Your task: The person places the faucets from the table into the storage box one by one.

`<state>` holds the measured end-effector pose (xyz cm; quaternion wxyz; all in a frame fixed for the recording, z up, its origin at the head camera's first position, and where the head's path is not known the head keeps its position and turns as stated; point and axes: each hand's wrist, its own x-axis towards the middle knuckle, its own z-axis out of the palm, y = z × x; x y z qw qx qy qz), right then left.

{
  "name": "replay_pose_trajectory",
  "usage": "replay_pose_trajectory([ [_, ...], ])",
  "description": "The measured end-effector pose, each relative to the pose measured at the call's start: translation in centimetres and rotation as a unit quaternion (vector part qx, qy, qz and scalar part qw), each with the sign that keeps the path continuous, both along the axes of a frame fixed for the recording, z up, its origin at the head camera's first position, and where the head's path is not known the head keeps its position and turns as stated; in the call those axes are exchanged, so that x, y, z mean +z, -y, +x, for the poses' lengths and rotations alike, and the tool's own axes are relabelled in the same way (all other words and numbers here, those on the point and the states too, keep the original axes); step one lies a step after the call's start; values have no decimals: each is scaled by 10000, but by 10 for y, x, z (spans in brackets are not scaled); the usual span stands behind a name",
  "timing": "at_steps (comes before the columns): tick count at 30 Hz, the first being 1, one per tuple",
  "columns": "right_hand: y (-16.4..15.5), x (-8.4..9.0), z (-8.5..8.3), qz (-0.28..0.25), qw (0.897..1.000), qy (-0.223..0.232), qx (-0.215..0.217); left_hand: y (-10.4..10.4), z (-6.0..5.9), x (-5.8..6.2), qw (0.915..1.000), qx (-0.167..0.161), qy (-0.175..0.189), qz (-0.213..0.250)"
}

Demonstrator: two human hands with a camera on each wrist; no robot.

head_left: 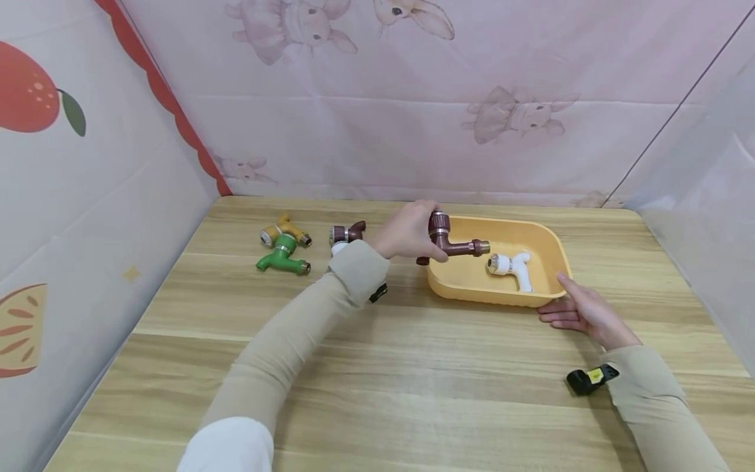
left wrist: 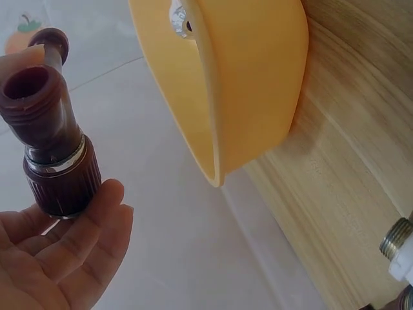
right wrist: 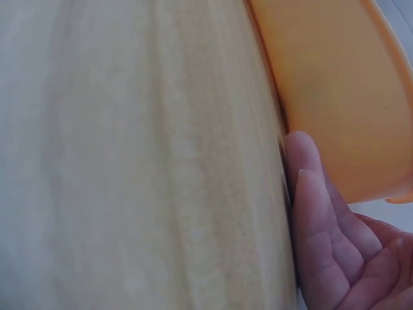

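Observation:
My left hand (head_left: 409, 231) grips a dark maroon faucet (head_left: 439, 226) by its ribbed knob, above the left rim of a yellow plastic basin (head_left: 495, 298). The left wrist view shows the fingers against that knob and the open end of the maroon faucet (left wrist: 48, 116). Inside the basin lies a white faucet (head_left: 519, 267). At the basin's front right corner, my right hand (head_left: 590, 314) holds it, thumb at the rim and fingers low against the outside. In the right wrist view, those fingers (right wrist: 316, 213) touch the basin's lower wall (right wrist: 342, 97); the thumb is hidden there.
On the left of the wooden table (head_left: 413, 393) lie a yellow faucet (head_left: 270, 235) and a green faucet (head_left: 283, 257), close together. Another maroon faucet (head_left: 356, 231) and a white one (head_left: 338, 248) are partly hidden behind the left forearm. Printed cloth walls (head_left: 383, 144) enclose the table.

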<state>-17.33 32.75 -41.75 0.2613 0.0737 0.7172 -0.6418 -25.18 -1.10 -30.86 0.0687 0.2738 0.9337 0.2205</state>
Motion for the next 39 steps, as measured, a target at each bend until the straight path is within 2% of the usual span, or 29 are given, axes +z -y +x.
replay_pose_trajectory([
  [15,1,2,0,78,10000,43,-4,-13,-8,2,9996,-234,135,-29],
  [22,1,2,0,90,9999,40,22,-22,-13,2,9987,-367,332,76],
  [30,1,3,1,15,10000,51,22,-34,-20,4,9985,-433,323,61],
  [39,1,4,0,-13,10000,47,-15,-48,-24,3,9980,-413,351,-310],
])
